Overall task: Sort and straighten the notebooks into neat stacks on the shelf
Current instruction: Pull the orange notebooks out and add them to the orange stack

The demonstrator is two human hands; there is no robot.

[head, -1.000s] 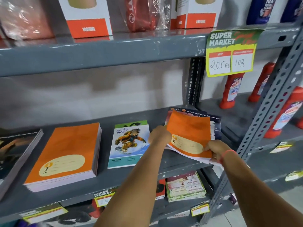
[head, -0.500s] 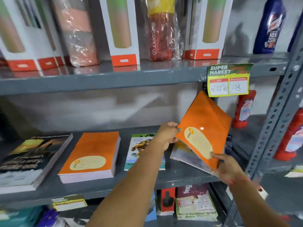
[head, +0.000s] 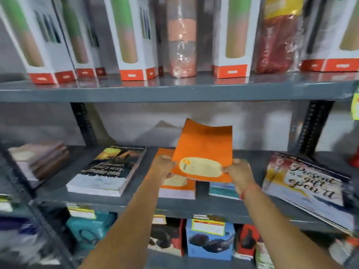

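Orange notebook pinched between left hand and right hand, raised above orange stack near shelf front edge

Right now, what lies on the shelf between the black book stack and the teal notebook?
The orange stack lies there, partly hidden behind the orange notebook held in both hands, in the head view.

An orange notebook with a cream oval label is held tilted up above the grey shelf, its top edge curling. Beneath it lies an orange stack of the same kind. To the left sit a dark-covered stack and a blurred brownish pile. A teal-edged notebook lies just right of the orange stack, and lettered notebooks lie skewed at far right.
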